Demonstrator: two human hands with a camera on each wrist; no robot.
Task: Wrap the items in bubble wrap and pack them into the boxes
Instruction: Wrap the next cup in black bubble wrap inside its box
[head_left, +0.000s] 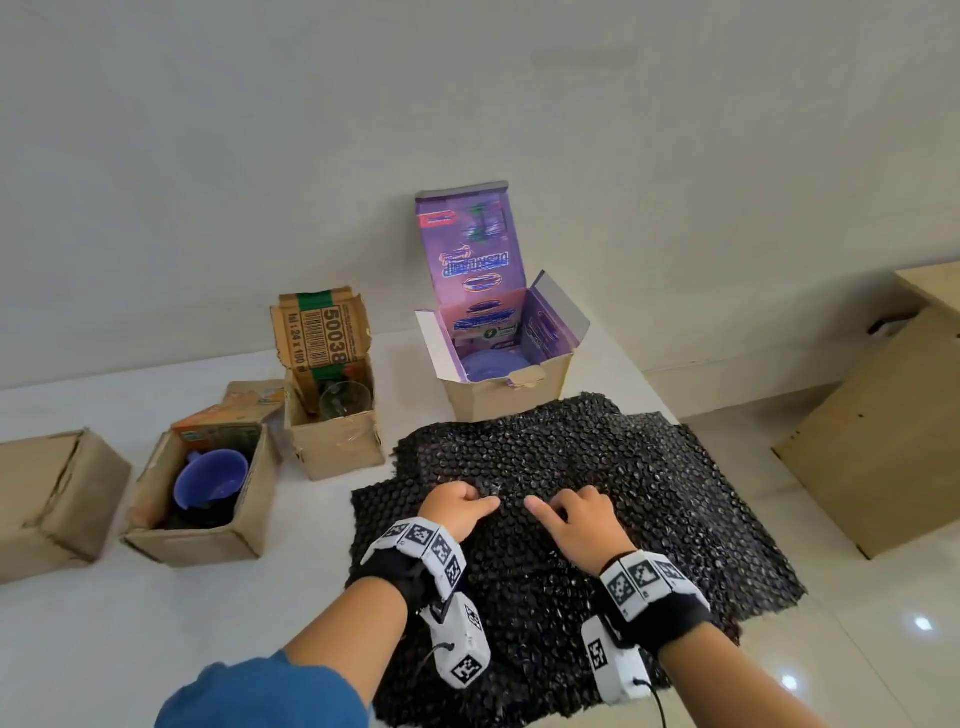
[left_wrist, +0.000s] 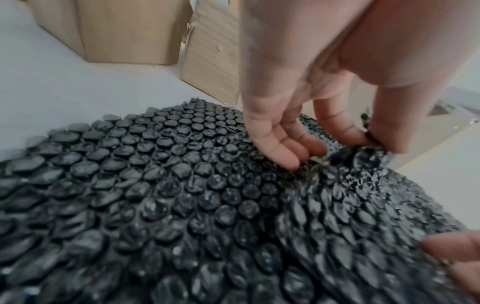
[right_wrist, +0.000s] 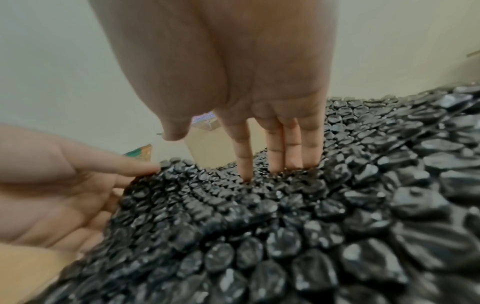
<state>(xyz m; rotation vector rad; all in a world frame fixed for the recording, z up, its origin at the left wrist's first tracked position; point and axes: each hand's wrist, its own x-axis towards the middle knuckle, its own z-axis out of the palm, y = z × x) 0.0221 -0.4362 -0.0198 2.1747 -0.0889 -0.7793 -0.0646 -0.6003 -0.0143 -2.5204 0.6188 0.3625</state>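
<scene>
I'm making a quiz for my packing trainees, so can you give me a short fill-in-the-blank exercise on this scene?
1. Both hands rest on a sheet of bubble wrap whose colour is ____.
2. The left hand ____ a fold of the wrap between thumb and forefinger.
3. The cup in the open cardboard box is coloured ____.
4. The clear glass stands inside a ____.

Missing words: black; pinches; blue; box

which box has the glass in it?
The small brown box with the 50038 flap, second from the right. A clear glass shows inside. The box left of it holds a blue cup; the purple box holds a blue bowl.
</scene>
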